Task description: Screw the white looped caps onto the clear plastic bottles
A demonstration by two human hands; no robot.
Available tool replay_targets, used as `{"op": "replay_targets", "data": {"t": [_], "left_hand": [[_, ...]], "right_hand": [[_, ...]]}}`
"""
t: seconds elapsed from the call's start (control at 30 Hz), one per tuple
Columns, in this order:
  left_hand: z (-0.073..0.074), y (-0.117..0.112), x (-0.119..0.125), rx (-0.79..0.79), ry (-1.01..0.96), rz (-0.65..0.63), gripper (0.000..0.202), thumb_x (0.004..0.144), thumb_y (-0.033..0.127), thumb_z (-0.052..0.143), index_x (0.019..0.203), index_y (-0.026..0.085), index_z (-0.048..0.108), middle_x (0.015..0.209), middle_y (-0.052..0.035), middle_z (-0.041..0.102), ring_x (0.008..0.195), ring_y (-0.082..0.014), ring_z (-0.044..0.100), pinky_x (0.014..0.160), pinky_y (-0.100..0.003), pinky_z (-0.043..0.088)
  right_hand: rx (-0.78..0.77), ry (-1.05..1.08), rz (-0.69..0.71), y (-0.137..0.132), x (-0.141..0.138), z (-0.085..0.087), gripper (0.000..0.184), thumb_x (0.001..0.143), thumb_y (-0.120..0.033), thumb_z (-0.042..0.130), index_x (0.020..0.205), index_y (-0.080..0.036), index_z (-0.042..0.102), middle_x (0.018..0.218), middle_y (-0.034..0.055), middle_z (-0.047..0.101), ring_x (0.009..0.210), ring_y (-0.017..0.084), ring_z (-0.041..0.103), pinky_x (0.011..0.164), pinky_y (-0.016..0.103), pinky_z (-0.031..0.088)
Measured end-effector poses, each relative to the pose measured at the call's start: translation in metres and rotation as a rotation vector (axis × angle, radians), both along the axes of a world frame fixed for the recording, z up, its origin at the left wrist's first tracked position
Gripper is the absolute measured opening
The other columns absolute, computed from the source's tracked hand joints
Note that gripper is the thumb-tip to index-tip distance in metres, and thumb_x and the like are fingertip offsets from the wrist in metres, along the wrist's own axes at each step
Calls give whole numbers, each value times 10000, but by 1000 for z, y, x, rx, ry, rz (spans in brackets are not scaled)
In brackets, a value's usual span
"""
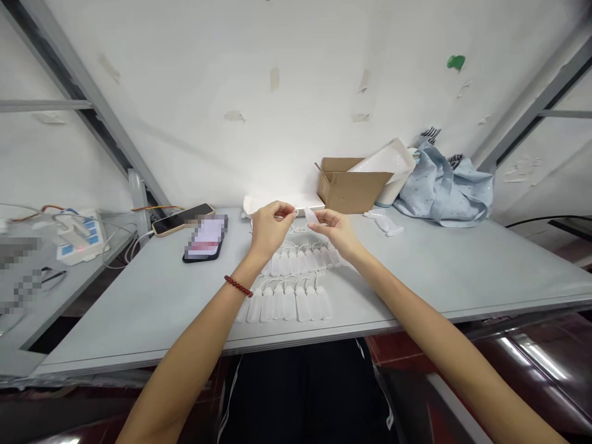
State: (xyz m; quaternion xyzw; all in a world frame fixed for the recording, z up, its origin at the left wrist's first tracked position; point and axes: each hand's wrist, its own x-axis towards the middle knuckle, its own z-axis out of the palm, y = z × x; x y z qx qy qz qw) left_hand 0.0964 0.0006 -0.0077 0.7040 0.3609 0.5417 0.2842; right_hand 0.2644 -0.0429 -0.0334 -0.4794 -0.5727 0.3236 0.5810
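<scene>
Raised over the table, my right hand point(340, 234) pinches a translucent white tag-shaped piece point(311, 215) between thumb and fingers. Close by on the left, my left hand point(271, 229) has its thumb and forefinger pressed together at a small white end, perhaps of a cord; it is too small to make out. Below both hands lie two rows of similar pieces, each with a thin white cord at its top: a front row point(290, 304) and a back row point(296, 263). My left hand and wrist partly cover the left end of the rows.
Behind my hands stand a white tray point(314, 201) and an open cardboard box point(354, 192). A light blue cloth bag point(444, 185) and a clear plastic packet point(386, 223) are on the right. Two phones, one black-edged point(206, 239), lie left; a power strip point(83, 237) sits farther left.
</scene>
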Motion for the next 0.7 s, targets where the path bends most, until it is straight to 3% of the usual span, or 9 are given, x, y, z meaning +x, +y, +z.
{"op": "replay_targets", "data": {"t": [0.23, 0.57, 0.7], "left_hand": [[0, -8, 5, 80, -15, 23, 33, 754, 149, 640, 752, 149, 673, 796, -42, 713, 737, -160, 668, 681, -282, 562], [-2, -12, 5, 300, 88, -59, 107, 805, 131, 572, 780, 170, 669, 857, -47, 702, 769, -155, 655, 720, -289, 566], [0, -13, 4, 365, 150, -80, 123, 818, 132, 553, 813, 182, 666, 886, -50, 705, 789, -165, 649, 739, -310, 549]], "right_hand": [[-59, 107, 113, -5, -6, 5, 255, 644, -297, 771, 857, -181, 693, 842, 20, 684, 794, 159, 607, 782, 326, 463], [-59, 81, 117, -7, -6, 8, 212, 639, -282, 758, 818, -195, 684, 822, 9, 683, 779, 159, 605, 751, 323, 471], [-34, 49, 117, -5, -5, 7, 266, 646, -278, 747, 888, -194, 676, 848, 16, 682, 785, 158, 602, 760, 329, 466]]}}
